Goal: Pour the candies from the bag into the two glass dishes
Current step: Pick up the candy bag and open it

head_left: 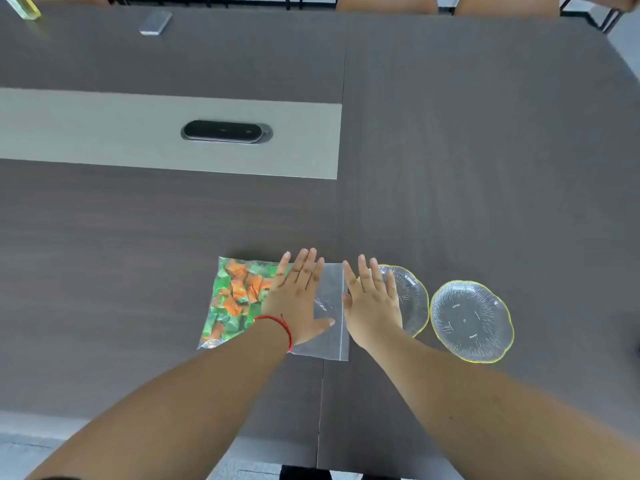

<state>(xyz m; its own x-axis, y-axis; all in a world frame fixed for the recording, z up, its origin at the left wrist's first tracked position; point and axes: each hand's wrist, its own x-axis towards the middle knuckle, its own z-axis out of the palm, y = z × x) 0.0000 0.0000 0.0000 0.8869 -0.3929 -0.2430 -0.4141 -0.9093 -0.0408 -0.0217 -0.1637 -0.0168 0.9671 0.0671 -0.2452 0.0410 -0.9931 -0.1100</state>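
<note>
A clear zip bag [330, 299] lies flat on the dark table, its left part filled with green and orange wrapped candies [235, 299]. My left hand [298, 299], with a red string at the wrist, is spread flat over the bag's middle. To its right, my right hand [372, 306] is spread with fingers apart by the bag's right edge and covers the left part of a glass dish [414, 296]. A second glass dish [472, 322] with a yellow rim sits further right. Both dishes hold nothing.
A pale strip in the table [104, 133] holds a black oval socket cover [225, 132]. A small grey block [156, 22] and a yellowish clear object [26, 6] lie at the far left. Chair backs [386, 2] stand beyond the far edge. The near table edge runs below my forearms.
</note>
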